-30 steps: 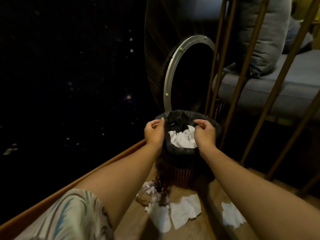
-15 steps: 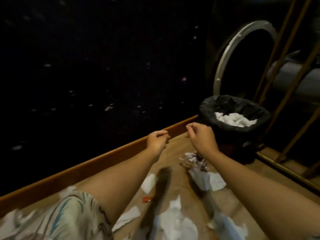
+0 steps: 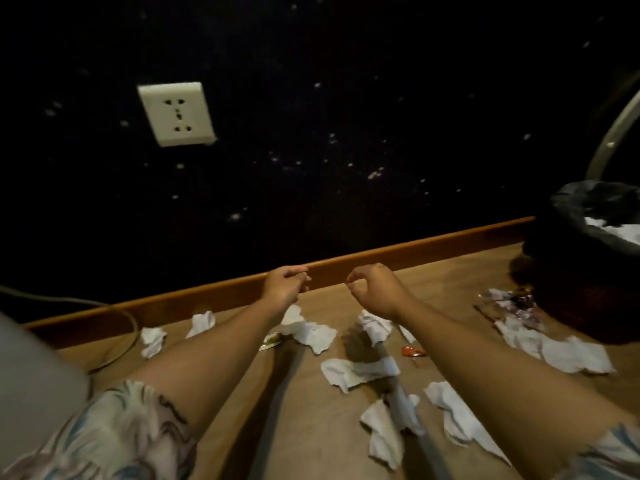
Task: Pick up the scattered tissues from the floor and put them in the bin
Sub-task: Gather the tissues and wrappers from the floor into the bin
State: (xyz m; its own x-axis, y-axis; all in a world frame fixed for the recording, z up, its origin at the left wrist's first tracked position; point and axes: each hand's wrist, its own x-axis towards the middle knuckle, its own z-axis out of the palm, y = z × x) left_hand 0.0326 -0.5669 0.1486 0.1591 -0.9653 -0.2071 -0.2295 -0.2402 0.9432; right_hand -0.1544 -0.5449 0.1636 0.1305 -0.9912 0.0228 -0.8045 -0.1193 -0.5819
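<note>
Several crumpled white tissues lie scattered on the wooden floor, one [image 3: 360, 370] in the middle, one [image 3: 311, 334] under my left forearm, one [image 3: 152, 339] at the left. The bin [image 3: 575, 216] with a black liner stands at the right edge, white tissues inside it. My left hand [image 3: 285, 284] and my right hand [image 3: 372, 289] hover side by side above the floor near the skirting, fingers curled closed, nothing visible in either.
A dark speckled wall with a white socket [image 3: 176, 114] rises behind a wooden skirting board [image 3: 398, 254]. A grey cable [image 3: 117, 318] curves across the floor at left. Small wrappers [image 3: 412, 351] and clear plastic litter [image 3: 512, 303] lie near the bin.
Both hands have left the bin's rim and pulled back to the left. My view has swung left, so the bin now sits at the right edge and more tissues show.
</note>
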